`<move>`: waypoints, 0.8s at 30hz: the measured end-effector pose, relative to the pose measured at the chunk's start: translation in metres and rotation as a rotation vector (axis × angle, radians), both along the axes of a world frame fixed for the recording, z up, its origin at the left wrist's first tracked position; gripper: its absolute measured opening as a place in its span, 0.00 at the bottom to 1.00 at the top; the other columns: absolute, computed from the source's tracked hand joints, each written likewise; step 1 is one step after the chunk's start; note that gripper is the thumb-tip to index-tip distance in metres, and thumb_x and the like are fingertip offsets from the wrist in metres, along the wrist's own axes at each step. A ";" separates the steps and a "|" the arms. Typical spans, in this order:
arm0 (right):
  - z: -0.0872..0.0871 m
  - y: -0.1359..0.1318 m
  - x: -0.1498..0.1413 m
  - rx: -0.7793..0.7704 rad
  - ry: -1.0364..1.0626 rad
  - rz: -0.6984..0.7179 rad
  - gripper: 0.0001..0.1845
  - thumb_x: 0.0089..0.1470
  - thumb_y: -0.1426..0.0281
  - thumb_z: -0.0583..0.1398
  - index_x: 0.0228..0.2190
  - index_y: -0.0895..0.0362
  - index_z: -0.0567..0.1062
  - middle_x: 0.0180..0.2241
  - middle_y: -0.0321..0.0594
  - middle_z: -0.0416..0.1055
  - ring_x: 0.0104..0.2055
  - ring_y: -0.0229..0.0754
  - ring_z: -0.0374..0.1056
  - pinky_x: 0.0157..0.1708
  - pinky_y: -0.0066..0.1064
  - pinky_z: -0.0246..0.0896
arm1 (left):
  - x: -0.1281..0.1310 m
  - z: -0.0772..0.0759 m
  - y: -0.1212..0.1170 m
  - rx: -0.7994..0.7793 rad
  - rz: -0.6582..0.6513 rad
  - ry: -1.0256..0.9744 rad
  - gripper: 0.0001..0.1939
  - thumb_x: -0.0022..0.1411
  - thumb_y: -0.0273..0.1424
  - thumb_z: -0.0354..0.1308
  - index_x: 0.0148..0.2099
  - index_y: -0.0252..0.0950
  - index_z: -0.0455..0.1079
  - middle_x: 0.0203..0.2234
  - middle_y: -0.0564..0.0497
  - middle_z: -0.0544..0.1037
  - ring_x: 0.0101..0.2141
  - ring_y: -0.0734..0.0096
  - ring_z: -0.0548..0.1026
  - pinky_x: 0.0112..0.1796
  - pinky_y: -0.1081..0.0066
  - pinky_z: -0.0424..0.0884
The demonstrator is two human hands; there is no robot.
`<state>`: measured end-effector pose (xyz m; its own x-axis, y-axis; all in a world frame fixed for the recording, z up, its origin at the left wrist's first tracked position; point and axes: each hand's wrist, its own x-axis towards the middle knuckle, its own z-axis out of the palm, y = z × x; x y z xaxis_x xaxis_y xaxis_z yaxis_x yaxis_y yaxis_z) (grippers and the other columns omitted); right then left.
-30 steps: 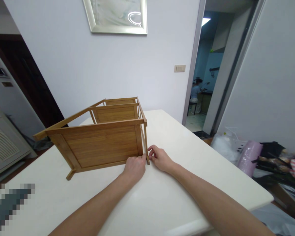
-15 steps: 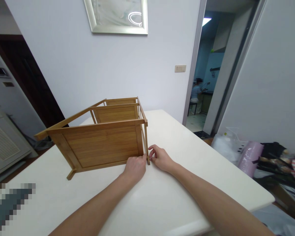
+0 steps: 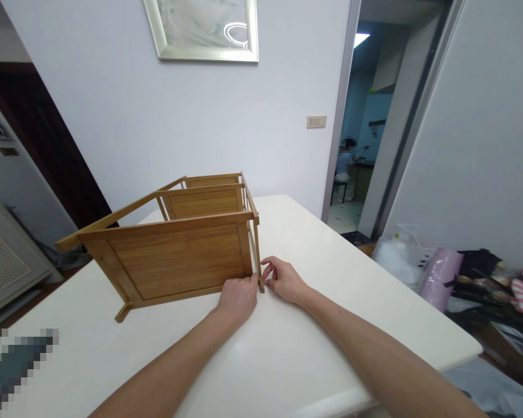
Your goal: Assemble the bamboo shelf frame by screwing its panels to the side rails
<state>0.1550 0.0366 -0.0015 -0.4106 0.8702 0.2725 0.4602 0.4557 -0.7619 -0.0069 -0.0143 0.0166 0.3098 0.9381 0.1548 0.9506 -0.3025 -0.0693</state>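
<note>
A brown wooden shelf rack (image 3: 178,258), made of panels joined by slim rails, lies on its side on the white table (image 3: 322,337). My left hand (image 3: 239,297) is closed at the lower right corner of the nearest panel, its fingers against the frame by the post. On the other side of that corner post (image 3: 257,249), my right hand (image 3: 283,280) has its fingers curled in toward the post's low end. Whatever may be between its fingertips is too small or hidden to make out.
A plastic-wrapped pink roll (image 3: 440,278), a white basket (image 3: 412,241) and a pile of bags lie right of the table. Beyond a doorway, a person (image 3: 345,165) sits in another room. A framed picture (image 3: 207,55) hangs on the wall. A louvred cabinet (image 3: 9,261) stands left.
The whole view has shifted slightly, so things appear a little further left. Both hands keep their places at the rack's corner, and the rack has not visibly moved on the table.
</note>
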 end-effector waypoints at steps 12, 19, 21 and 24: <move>-0.004 0.002 -0.002 0.016 -0.033 -0.018 0.18 0.48 0.80 0.57 0.41 0.54 0.68 0.30 0.32 0.74 0.26 0.33 0.64 0.31 0.26 0.57 | 0.000 0.002 -0.001 -0.018 0.020 0.008 0.15 0.65 0.25 0.41 0.47 0.35 0.67 0.34 0.43 0.80 0.33 0.62 0.79 0.34 0.67 0.70; -0.003 0.001 -0.001 0.020 -0.026 -0.006 0.25 0.42 0.82 0.59 0.44 0.54 0.67 0.33 0.31 0.73 0.25 0.32 0.62 0.30 0.25 0.58 | -0.001 0.000 -0.001 0.006 0.003 -0.007 0.16 0.66 0.25 0.40 0.48 0.35 0.67 0.34 0.43 0.80 0.33 0.61 0.79 0.33 0.67 0.69; -0.002 0.001 -0.001 0.023 -0.024 -0.002 0.24 0.42 0.82 0.59 0.43 0.54 0.67 0.31 0.30 0.73 0.26 0.32 0.62 0.30 0.25 0.58 | -0.001 0.000 -0.001 0.004 0.005 -0.007 0.16 0.66 0.25 0.40 0.48 0.35 0.67 0.34 0.43 0.80 0.33 0.61 0.78 0.33 0.67 0.69; -0.001 0.002 -0.001 0.034 -0.029 -0.012 0.21 0.44 0.80 0.59 0.42 0.54 0.67 0.30 0.30 0.74 0.26 0.33 0.62 0.30 0.25 0.58 | -0.001 -0.001 0.000 0.000 0.006 -0.007 0.16 0.66 0.26 0.40 0.47 0.35 0.67 0.34 0.43 0.80 0.33 0.60 0.78 0.33 0.66 0.69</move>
